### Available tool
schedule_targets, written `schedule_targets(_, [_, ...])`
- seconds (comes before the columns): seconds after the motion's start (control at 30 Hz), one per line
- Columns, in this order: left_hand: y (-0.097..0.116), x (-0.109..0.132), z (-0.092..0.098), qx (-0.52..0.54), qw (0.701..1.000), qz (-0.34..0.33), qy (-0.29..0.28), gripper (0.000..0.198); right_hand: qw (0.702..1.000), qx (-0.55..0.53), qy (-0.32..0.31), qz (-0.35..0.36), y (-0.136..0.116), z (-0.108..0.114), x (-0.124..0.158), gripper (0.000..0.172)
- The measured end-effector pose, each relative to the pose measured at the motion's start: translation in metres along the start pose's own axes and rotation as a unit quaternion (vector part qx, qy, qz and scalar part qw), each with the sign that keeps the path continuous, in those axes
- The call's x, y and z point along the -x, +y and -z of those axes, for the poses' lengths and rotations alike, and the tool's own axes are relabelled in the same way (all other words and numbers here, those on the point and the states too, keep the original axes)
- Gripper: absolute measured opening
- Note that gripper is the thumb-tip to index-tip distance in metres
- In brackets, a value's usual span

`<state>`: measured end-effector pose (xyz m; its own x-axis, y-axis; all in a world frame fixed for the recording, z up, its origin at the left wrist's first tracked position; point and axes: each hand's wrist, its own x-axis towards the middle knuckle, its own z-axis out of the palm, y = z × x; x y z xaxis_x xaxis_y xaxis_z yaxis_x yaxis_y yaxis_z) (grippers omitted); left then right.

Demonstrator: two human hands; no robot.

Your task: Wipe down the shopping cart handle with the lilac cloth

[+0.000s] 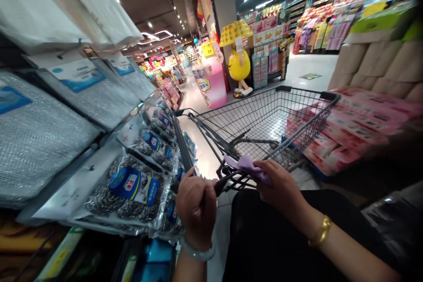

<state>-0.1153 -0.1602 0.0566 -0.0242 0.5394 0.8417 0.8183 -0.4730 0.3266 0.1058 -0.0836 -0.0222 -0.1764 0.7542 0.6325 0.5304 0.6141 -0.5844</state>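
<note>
A black wire shopping cart (261, 114) stands tilted across the view, its basket holding nothing that I can make out. My left hand (197, 205), with a pale bangle at the wrist, is closed at the near end of the cart's dark handle bar (183, 143). Its fingers curl around the bar and partly hide it. In my right hand (279, 187), which wears a gold bracelet, a crumpled light purple cloth (246, 165) is pinched. The cloth rests against the cart's near wire frame, just right of the handle.
Bagged steel wool scourers (139, 187) hang on the left rack, close to my left hand, below silvery mesh packs (89, 90). Pink packs (357, 123) are stacked to the right. Ahead stand a pink round display (213, 81) and a yellow figure (239, 65) beside the aisle.
</note>
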Motion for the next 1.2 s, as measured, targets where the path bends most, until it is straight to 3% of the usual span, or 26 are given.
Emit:
schedule_targets(0.2, [-0.015,-0.004,0.002,0.008,1.000,-0.014,0.009,0.023,0.999,-0.029,0.010,0.014,-0.022,-0.004,-0.003,0.046])
schedule_targets(0.33, [-0.033,-0.007,0.004,0.002,1.000,-0.018,0.023,0.023,0.994,-0.078,0.021,0.069,-0.042,-0.008,-0.010,0.045])
schedule_targets(0.5, [-0.052,-0.015,0.015,-0.050,0.998,-0.039,-0.005,0.021,0.994,-0.025,0.018,0.103,-0.018,-0.022,-0.020,0.042])
schedule_targets(0.57, [-0.050,-0.020,0.020,-0.126,0.991,-0.015,-0.031,0.022,0.995,-0.003,0.047,0.091,-0.008,-0.029,-0.020,0.043])
schedule_targets(0.67, [-0.034,-0.024,0.023,-0.222,0.972,0.033,-0.077,0.021,0.991,-0.011,0.080,0.103,-0.014,-0.040,-0.017,0.035])
schedule_targets(0.8, [-0.012,-0.019,0.012,-0.249,0.961,0.048,-0.107,0.020,0.983,-0.042,0.058,0.171,-0.025,-0.059,-0.010,0.021])
schedule_targets(0.93, [-0.004,-0.006,-0.005,-0.231,0.967,0.034,-0.099,0.032,0.984,-0.002,0.068,0.163,-0.012,-0.066,-0.004,0.010])
schedule_targets(1.2, [-0.002,0.001,-0.043,-0.180,0.975,0.014,-0.130,0.038,0.990,0.013,0.001,0.138,0.009,-0.071,0.004,0.018])
